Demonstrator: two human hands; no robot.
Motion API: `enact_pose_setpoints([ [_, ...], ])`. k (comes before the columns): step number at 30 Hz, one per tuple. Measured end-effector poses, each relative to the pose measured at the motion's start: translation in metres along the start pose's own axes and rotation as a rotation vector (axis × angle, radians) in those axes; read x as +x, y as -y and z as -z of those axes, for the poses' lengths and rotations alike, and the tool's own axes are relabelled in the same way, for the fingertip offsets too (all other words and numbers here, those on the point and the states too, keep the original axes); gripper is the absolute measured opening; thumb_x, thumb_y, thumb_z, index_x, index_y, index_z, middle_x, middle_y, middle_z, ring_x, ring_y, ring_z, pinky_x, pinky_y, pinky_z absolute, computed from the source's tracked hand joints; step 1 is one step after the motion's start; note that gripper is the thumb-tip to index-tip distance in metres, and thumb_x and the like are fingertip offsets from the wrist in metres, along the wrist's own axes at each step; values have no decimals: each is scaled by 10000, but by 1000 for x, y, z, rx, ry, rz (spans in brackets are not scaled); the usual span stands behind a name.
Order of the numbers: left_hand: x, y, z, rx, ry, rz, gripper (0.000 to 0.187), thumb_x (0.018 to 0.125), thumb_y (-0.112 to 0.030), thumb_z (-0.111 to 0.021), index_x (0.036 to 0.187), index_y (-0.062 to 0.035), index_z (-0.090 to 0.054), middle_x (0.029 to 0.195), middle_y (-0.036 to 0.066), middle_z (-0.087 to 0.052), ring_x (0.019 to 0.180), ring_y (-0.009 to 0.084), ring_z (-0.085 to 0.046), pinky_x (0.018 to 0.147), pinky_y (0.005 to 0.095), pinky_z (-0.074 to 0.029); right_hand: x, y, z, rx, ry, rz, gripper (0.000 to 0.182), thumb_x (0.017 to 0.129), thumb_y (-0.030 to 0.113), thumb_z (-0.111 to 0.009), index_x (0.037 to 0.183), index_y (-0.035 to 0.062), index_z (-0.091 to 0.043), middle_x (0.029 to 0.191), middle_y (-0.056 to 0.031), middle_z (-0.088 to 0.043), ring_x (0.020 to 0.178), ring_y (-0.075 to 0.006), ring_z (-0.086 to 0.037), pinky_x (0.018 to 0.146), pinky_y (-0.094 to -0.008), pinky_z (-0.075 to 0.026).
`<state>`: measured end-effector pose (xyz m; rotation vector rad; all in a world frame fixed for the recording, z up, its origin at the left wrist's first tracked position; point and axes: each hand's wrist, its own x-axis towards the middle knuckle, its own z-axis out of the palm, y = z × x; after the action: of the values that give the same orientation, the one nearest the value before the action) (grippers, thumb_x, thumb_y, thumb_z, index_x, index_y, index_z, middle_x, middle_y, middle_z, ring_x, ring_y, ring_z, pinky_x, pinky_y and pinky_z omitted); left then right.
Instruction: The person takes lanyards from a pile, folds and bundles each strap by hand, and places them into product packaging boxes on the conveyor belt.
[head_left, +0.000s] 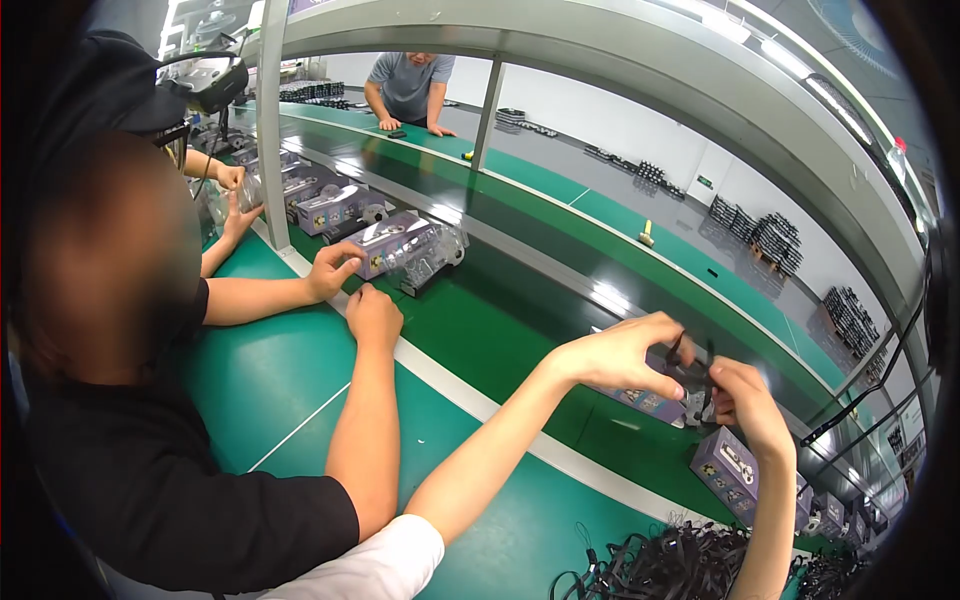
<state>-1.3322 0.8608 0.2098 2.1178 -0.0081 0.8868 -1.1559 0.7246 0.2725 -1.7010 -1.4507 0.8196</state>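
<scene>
My left hand (625,355) reaches out over the conveyor, its fingers curved round part of a thin black strap (708,360). Thumb and forefinger are apart, and the fingertips partly hide the strap. Facing it, my right hand (750,405) pinches the same strap between thumb and fingers. Just below both hands lies a purple printed box (645,402) with clear plastic packaging (697,405) at its end. Close to my right forearm is a heap of black straps (650,565) on the green table.
More purple boxes (735,470) stand along the conveyor (480,345) to the right. At left, a co-worker in a black sleeve (250,530) rests both hands near another box (385,240). A metal post (270,130) rises beyond. Across the line, a person (410,90) leans on the far bench.
</scene>
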Motion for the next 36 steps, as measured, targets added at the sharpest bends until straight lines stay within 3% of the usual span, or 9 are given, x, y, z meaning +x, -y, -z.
enact_pose_setpoints([
  [1,3,0,0,-71,-46,-25,842,623,-337,-815,1350,-119,-450,1312,165,-484,1246,283,-449,1066,384,-331,2,6,0,-216,49,71,278,924,230,-486,751,16,-525,600,-24,-428,522,-115,-374,481,-280,-304],
  [5,9,-5,-17,-165,-198,-64,1174,590,-300,-858,1491,-126,-126,1379,230,-413,1285,302,-414,1083,416,-313,16,39,-22,-599,133,280,255,881,180,-504,774,-42,-571,694,-144,-593,572,-215,-474,558,-348,-392],
  [9,6,-13,-19,-797,-176,-63,1095,615,-113,-806,1490,-137,-149,1305,164,-458,1206,223,-459,1045,361,-353,34,48,-35,-425,77,353,237,878,170,-515,809,-47,-580,686,-118,-589,582,-195,-485,559,-335,-403],
  [17,-3,-2,-8,-801,-261,-10,1045,629,35,-711,1488,-122,-137,1096,99,-500,902,159,-565,793,262,-478,43,62,-62,-367,-81,314,235,864,150,-547,767,-63,-562,646,-122,-572,565,-162,-470,545,-319,-400],
  [20,-5,-1,-12,-795,-276,105,821,664,41,-660,1392,-60,-293,909,53,-538,689,104,-528,603,248,-442,46,60,-80,-346,-235,485,210,855,123,-559,773,-70,-552,642,-150,-567,561,-188,-482,552,-334,-401],
  [21,-4,8,-17,-744,-310,181,368,743,-17,-583,1104,-29,-512,712,-13,-499,575,56,-443,487,247,-329,45,62,-84,-417,-276,482,188,853,105,-565,781,-67,-543,653,-172,-542,577,-224,-503,566,-352,-397],
  [25,-7,20,-13,-636,-395,313,115,822,-112,-484,762,-69,-572,637,-45,-446,564,55,-389,510,222,-268,42,46,-89,-410,-448,588,193,870,107,-559,774,-54,-516,679,-165,-504,599,-235,-481,576,-353,-377],
  [32,-10,40,-22,-1362,-291,117,104,826,-109,-483,890,-99,-565,797,-26,-505,773,97,-493,709,252,-400,49,4,-103,-50,-513,527,140,873,52,-551,780,-47,-520,691,-151,-516,611,-250,-502,585,-351,-391],
  [36,-10,51,-34,-1520,-265,-28,186,835,-91,-438,998,-108,-527,1016,11,-554,966,144,-519,896,344,-423,45,1,-119,-547,-634,768,11,787,-36,-524,779,-29,-525,802,-181,-552,777,-357,-530,663,-412,-429],
])
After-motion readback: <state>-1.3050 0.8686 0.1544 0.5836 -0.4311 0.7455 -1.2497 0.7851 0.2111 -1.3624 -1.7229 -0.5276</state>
